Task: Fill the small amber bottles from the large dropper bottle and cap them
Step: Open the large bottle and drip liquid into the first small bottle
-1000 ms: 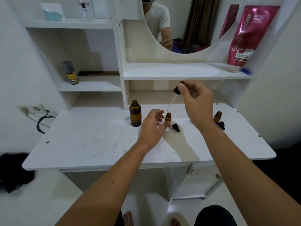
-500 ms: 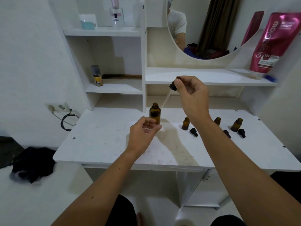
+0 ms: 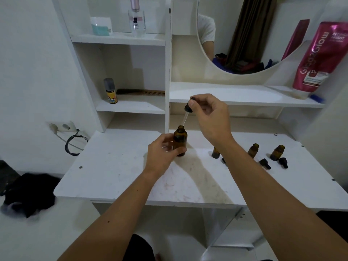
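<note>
Hands first: we see the left hand [image 3: 163, 150] curled round the lower body of the large amber bottle [image 3: 180, 140], which stands upright on the white tabletop [image 3: 116, 178] with its mouth uncapped. Above and just to the right of that bottle, the right hand [image 3: 211, 117] pinches the black bulb of the dropper [image 3: 188, 108] between thumb and fingertips; the glass pipette slants down and left, its tip at the bottle's mouth, though we cannot tell whether it is inside the neck.

To the right of the large bottle, well apart from it, we count three small amber bottles, all open and upright. The nearest small bottle [image 3: 216, 153] is partly hidden by the right forearm, the middle small bottle [image 3: 253, 150] stands further right, and the far small bottle [image 3: 277, 152] further still. Black caps lie on the table just in front of them: one cap [image 3: 265, 164] by the middle bottle, another cap [image 3: 283, 162] by the far one, and a third mostly covered by the forearm.

Behind the large bottle rise white shelves [image 3: 130, 108] holding a small spray can [image 3: 110, 91].
</note>
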Motion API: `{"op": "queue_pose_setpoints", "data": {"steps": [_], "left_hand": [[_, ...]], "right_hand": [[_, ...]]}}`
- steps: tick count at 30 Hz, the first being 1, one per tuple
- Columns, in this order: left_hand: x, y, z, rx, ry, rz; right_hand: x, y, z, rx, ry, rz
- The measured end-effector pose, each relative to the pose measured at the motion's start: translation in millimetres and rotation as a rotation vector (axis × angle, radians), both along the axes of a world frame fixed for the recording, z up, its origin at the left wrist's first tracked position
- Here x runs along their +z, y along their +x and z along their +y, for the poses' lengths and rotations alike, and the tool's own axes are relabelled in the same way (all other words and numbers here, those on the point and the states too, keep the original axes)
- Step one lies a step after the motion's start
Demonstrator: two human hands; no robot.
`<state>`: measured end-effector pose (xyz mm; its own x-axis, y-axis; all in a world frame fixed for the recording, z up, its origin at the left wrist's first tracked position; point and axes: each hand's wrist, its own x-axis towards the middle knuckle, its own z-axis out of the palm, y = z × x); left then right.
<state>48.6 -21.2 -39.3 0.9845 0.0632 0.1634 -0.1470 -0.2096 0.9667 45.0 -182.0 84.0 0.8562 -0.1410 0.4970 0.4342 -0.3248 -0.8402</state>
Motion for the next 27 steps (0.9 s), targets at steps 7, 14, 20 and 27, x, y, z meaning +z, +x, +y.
{"op": "queue_pose_setpoints", "data": {"steps": [7,14,20,27], "left_hand": [[-0.4,1.0,0.8,0.003,0.026,-0.011],[-0.7,1.3,0.1,0.006,0.033,-0.009],[-0.9,0.8,0.6,0.004,0.036,-0.014],[-2.1,0.9,1.0,-0.003,0.04,-0.012]], "right_hand": [[-22.6,2.3,9.3,0.048,-0.103,0.136],[-32.4,6.1,10.7,-0.021,-0.063,0.149],[-34.3,5.4,13.4,-0.04,-0.078,0.144],[-32.9,2.5,14.3,-0.022,-0.024,0.133]]}}
